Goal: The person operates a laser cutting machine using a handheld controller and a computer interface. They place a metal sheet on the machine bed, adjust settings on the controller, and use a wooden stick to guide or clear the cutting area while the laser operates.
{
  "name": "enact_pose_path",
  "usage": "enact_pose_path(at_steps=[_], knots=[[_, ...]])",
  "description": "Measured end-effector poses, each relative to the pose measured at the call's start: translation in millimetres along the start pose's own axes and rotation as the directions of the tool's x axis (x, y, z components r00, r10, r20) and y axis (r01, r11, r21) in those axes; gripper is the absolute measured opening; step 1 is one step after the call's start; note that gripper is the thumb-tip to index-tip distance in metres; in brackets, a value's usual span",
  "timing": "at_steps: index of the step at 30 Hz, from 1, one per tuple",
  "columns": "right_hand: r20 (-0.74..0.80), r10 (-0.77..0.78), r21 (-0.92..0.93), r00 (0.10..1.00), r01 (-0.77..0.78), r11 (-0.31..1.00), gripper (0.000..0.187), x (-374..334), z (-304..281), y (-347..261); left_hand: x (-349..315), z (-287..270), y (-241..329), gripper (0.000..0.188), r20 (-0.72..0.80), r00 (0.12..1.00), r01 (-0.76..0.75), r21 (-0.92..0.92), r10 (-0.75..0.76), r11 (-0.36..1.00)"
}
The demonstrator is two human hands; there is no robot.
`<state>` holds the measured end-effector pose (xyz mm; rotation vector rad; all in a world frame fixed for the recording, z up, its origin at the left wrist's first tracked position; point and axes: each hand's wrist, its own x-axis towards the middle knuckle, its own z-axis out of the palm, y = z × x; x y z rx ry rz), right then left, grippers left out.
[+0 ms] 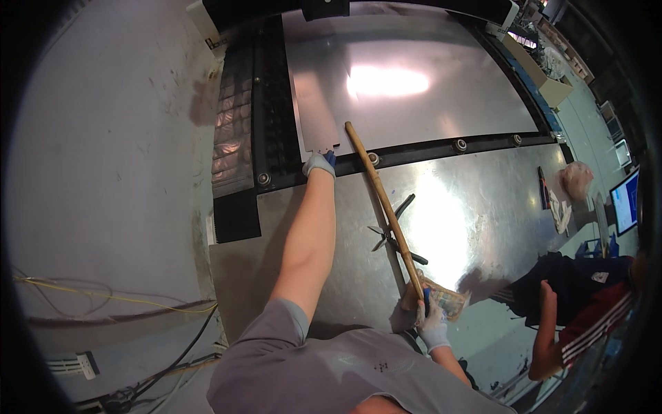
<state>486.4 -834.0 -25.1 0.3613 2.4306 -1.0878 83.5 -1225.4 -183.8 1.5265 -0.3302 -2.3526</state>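
Observation:
My left hand, in a white and blue glove, reaches forward to the near end of a narrow metal strip. Its fingers close on the strip's notched edge; the fingertips are partly hidden. The strip lies along the left side of a large shiny metal sheet. Low and to the right, my gloved right hand is wrapped around the lower end of a long wooden stick. The stick slants forward and left, its far tip over the sheet. Beneath it on the metal table lie black-handled snips.
The bare metal table has roller balls along its far edge. At its right lie pliers, a white cloth and a plastic bag. A co-worker's arm is at the right, near a monitor. A dark machine beam crosses the back.

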Motion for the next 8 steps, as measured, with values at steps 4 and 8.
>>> enact_pose_path(at_steps=[4, 8], knots=[[-0.011, -0.053, -0.126, 0.999, 0.051, 0.991, 0.051, -3.2, -6.1, -7.5, 27.4, -0.5, -4.9, 0.022, 0.003, 1.000, 0.021, -0.007, -0.021, 1.000], [0.014, -0.021, -0.143, 1.000, 0.023, 0.989, 0.054, -2.2, -8.4, -13.6, 23.1, -1.7, -3.4, 0.024, 0.014, 1.000, -0.007, -0.030, 0.008, 1.000]])
